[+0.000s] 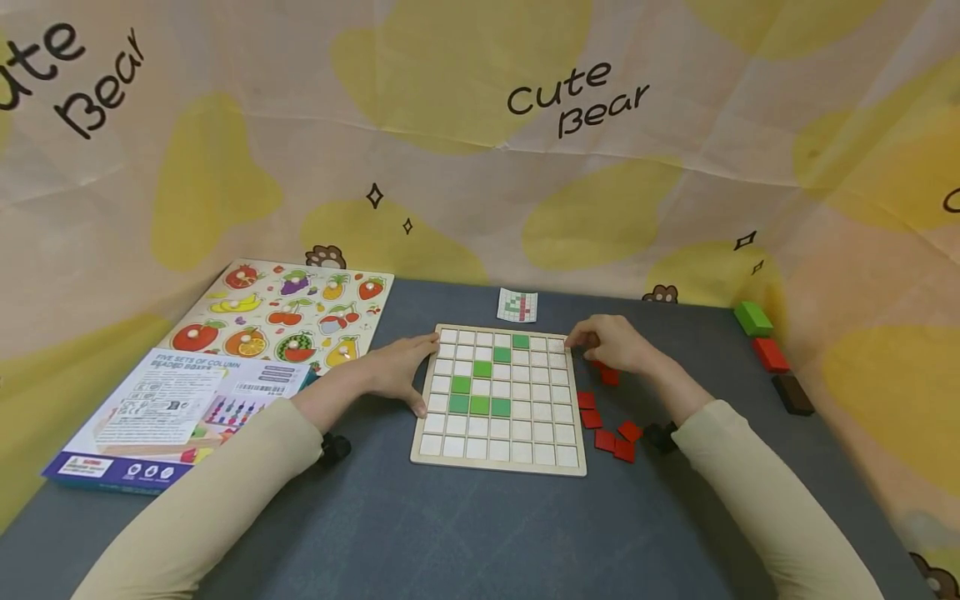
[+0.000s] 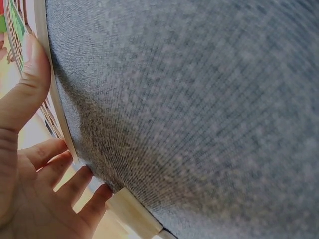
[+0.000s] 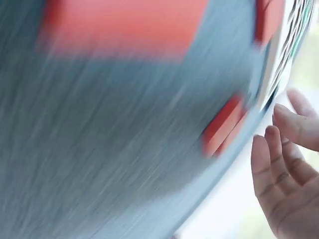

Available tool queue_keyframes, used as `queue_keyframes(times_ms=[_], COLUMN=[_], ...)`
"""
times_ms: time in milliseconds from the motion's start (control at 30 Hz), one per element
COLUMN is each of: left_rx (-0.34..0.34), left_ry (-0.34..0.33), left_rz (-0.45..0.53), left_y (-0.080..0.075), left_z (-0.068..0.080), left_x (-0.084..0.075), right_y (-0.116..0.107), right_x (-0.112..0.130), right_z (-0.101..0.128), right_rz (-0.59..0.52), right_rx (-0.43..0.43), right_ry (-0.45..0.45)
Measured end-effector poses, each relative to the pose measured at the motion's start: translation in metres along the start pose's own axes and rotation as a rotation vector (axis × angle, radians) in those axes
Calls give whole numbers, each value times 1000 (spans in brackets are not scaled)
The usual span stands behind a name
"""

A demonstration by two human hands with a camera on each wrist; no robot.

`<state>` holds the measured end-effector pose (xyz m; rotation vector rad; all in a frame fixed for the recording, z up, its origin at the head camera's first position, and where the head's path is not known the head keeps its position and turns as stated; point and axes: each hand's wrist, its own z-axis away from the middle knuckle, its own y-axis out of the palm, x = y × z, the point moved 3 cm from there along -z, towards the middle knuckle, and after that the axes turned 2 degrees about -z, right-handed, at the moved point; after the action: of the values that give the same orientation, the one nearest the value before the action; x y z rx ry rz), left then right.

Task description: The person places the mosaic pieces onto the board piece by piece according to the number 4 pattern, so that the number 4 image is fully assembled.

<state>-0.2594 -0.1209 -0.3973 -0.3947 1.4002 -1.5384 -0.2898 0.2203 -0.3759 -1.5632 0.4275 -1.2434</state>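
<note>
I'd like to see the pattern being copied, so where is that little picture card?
In the head view, the small pattern card lies flat on the grey table just beyond the far edge of the wooden grid board, slightly right of its middle.

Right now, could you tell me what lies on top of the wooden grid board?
The board holds white tiles and seven green tiles. The left hand rests on its left edge, the right hand at its top right corner, hiding that spot.
</note>
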Motion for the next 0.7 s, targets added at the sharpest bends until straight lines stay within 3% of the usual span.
queue_keyframes(times_ms=[133,300,700], left_rx=[1,2,0], left_ry=[-5,-7,-1], left_rz=[-1,-3,-8], left_y=[0,0,-1], left_z=[0,0,1], left_x=[0,-1,-2], right_y=[-6,-6,-13], right_x=[-26,-42,-47], right_z=[4,7,5], right_rz=[-21,-34,62], right_rx=[50,95,6], right_ry=[28,30,84])
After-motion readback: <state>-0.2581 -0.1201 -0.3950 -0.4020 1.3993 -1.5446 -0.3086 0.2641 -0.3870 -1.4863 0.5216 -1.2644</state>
